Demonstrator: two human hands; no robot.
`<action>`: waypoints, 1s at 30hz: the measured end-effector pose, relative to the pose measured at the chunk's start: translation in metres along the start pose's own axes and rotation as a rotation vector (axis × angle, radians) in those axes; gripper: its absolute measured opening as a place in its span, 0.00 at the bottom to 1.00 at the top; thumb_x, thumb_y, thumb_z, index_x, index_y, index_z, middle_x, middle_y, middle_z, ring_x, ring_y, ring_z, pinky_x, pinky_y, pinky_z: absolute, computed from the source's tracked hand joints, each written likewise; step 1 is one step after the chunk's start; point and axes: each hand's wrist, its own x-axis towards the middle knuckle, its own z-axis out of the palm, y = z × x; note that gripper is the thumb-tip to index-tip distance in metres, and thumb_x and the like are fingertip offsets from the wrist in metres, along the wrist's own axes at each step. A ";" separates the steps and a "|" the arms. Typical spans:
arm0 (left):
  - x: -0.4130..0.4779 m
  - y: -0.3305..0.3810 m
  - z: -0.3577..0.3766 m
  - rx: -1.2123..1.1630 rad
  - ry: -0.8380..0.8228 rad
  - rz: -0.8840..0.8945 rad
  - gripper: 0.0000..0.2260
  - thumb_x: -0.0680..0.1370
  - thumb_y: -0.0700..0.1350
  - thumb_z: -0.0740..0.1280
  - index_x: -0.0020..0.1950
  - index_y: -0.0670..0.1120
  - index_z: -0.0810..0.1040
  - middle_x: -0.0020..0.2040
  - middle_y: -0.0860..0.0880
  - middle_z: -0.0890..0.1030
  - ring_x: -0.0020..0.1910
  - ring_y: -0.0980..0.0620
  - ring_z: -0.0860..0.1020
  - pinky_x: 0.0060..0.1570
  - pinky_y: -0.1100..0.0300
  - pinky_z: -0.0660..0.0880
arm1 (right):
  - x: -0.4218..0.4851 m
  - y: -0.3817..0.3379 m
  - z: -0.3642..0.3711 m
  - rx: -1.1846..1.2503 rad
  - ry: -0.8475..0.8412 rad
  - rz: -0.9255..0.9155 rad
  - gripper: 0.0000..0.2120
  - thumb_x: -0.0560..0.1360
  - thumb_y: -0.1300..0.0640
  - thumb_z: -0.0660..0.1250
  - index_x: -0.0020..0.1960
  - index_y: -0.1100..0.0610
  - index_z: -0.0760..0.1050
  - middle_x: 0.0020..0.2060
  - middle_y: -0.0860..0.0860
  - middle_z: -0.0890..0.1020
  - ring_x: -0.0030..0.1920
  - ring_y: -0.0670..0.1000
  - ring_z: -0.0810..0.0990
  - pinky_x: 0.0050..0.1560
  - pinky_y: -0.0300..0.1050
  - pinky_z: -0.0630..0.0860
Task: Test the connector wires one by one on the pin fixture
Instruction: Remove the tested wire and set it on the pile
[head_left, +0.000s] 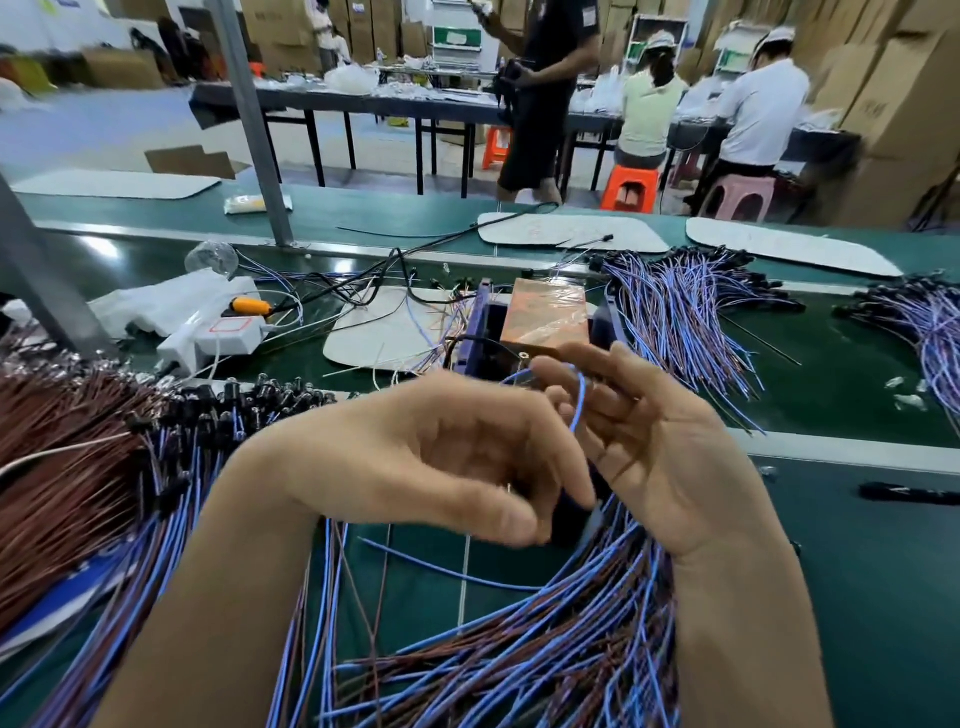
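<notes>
My left hand has its fingers curled, and its fingertips and thumb close on the dark connector end of a bundle of blue and brown connector wires that fans out toward me. My right hand is close beside it, palm turned left and fingers nearly straight. One blue wire loops across those fingers. The pin fixture, a blue frame with a copper board wrapped in film, stands just beyond both hands. How the fingers grip the bundle end is partly hidden.
A big heap of brown and blue wires with black connectors lies at the left, and more wire heaps lie at the right. A white power strip, loose cables and white pads lie on the green belt. People work at tables behind.
</notes>
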 end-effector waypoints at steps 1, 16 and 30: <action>0.000 0.000 0.000 0.003 -0.097 -0.064 0.14 0.75 0.36 0.70 0.60 0.37 0.76 0.44 0.41 0.78 0.45 0.46 0.77 0.49 0.58 0.74 | -0.001 -0.001 0.001 0.028 0.047 -0.038 0.12 0.69 0.56 0.64 0.39 0.60 0.84 0.40 0.58 0.86 0.34 0.49 0.84 0.32 0.37 0.79; 0.019 -0.037 -0.013 0.152 0.006 -0.508 0.16 0.77 0.52 0.67 0.59 0.43 0.77 0.44 0.45 0.85 0.43 0.48 0.83 0.49 0.54 0.79 | -0.007 -0.006 -0.001 -0.142 0.239 -0.276 0.07 0.78 0.61 0.61 0.52 0.59 0.78 0.40 0.55 0.86 0.25 0.46 0.74 0.25 0.34 0.72; 0.034 -0.048 -0.012 -0.149 0.711 -0.324 0.12 0.78 0.48 0.62 0.55 0.47 0.81 0.53 0.46 0.84 0.43 0.52 0.80 0.40 0.65 0.76 | -0.001 0.019 0.002 -1.012 -0.003 -0.003 0.13 0.78 0.68 0.62 0.41 0.53 0.76 0.37 0.45 0.86 0.33 0.46 0.76 0.35 0.37 0.75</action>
